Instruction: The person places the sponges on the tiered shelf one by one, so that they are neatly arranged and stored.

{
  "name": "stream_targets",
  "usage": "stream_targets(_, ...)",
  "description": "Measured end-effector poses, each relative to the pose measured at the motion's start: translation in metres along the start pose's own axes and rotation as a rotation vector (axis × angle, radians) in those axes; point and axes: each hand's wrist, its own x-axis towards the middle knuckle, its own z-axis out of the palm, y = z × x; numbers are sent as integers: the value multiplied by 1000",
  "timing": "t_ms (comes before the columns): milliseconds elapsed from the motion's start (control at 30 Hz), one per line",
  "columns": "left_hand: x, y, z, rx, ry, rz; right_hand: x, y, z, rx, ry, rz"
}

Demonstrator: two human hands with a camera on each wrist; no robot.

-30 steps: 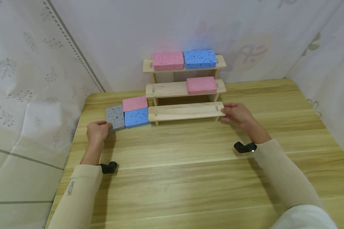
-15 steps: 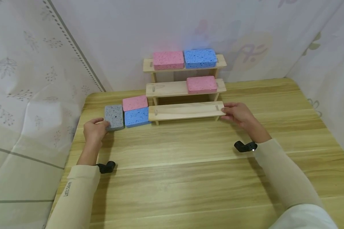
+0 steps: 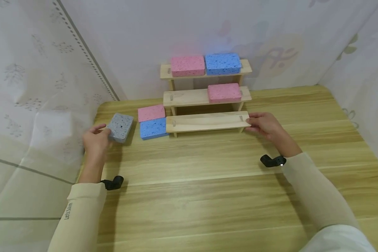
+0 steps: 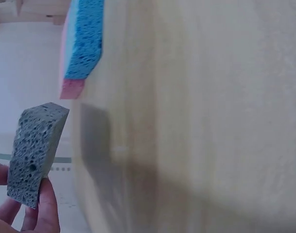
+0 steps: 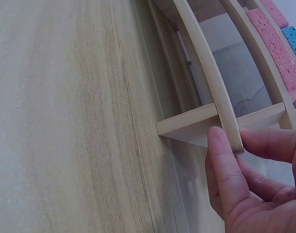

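Observation:
My left hand (image 3: 96, 140) pinches a grey sponge (image 3: 121, 127) by its left edge. The left wrist view shows this sponge (image 4: 37, 150) tilted and raised off the table, its shadow below. At the other side, my right hand (image 3: 266, 126) grips the right end of the lowest board (image 3: 208, 121) of a three-step wooden rack. Thumb and fingers close on that board end (image 5: 229, 128) in the right wrist view. A pink sponge (image 3: 224, 92) lies on the middle step. On the top step sit a pink sponge (image 3: 187, 65) and a blue sponge (image 3: 223, 63).
Left of the rack, a blue sponge (image 3: 153, 128) and a pink sponge (image 3: 151, 113) lie together on the wooden table (image 3: 189, 196). A patterned curtain (image 3: 25, 91) hangs at the left, and a pale backdrop (image 3: 138, 42) stands behind the rack.
My left hand has lifted the grey sponge and drawn it left, away from the blue and pink sponges, turning it slightly. The right hand keeps its grip on the rack.

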Motion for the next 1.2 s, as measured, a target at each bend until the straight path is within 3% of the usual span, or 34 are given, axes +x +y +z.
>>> stream_targets(167,-1,9,-3,-177,54,25,1,2,-2,22,2,-12)
stream_targets(333,-3,17,-4,-252,111,70,1,2,-2,27,-2,-8)
stream_targets(567,-13,37,3,-320,86,138,1,2,-2,21,-3,-4)
stream_targets(767,-27,53,19,-369,49,205,1,2,-4,12,-7,-1)
stream_targets(1000,-40,67,45,-353,38,332,0,3,-6,69,-18,-5)
stream_targets(1200,-50,78,66,-315,-7,328,2,3,-8,122,-36,10)
